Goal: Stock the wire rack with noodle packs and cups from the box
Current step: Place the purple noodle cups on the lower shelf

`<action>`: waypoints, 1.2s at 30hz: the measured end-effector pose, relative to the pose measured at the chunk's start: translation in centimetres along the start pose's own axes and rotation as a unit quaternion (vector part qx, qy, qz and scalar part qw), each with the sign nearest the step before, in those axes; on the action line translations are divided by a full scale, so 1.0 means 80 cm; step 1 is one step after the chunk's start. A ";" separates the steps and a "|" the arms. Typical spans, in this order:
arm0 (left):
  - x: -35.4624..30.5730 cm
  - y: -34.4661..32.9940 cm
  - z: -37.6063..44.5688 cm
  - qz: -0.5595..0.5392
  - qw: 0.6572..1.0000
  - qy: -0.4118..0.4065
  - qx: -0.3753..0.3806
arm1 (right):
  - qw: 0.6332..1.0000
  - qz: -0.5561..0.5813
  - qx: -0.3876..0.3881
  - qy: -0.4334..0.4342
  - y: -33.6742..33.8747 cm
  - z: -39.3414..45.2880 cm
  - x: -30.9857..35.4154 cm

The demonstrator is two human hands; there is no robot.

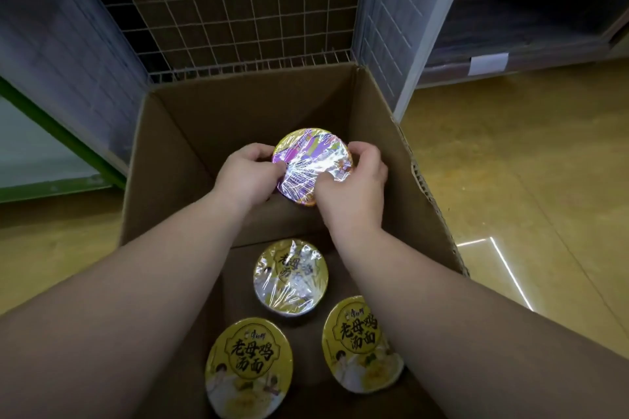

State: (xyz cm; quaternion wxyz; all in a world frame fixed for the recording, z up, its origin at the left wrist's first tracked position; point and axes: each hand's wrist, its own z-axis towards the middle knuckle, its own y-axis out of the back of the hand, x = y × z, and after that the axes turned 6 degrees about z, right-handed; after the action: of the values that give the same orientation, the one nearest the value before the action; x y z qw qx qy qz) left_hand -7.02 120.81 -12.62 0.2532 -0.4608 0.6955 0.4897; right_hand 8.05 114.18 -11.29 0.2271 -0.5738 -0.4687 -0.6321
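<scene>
A yellow noodle cup (308,165) with a shiny shrink-wrapped lid hangs over the open cardboard box (422,180). My left hand (245,173) grips its left rim and my right hand (350,194) grips its right rim. Three more yellow cups stand on the box floor: one in the middle (291,277), one at the near left (248,367) and one at the near right (357,343). The white wire rack (238,31) stands right behind the box, and its lower shelf shows no goods.
Grey plastic-covered panels (61,54) flank the rack on both sides. A green-edged board (51,133) leans at the left. Yellow floor (527,163) lies to the right of the box, and a dark low shelf (544,10) runs along the back right.
</scene>
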 end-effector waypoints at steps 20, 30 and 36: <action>-0.155 0.116 -0.117 -0.267 0.931 -0.185 -0.166 | 0.924 0.140 0.132 0.332 0.013 -0.001 0.182; -0.190 0.161 -0.129 -0.221 0.891 -0.360 -0.168 | 0.904 0.124 0.131 0.389 0.016 0.012 0.257; -0.196 0.189 -0.112 -0.196 0.882 -0.388 -0.179 | 0.892 0.143 0.145 0.403 0.003 0.022 0.284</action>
State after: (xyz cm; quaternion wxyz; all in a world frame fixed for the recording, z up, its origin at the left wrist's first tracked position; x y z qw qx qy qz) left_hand -12.59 120.20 10.30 0.5074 -0.3982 0.3376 0.6856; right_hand 3.73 121.29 9.90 0.5650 -0.2917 -0.3361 -0.6948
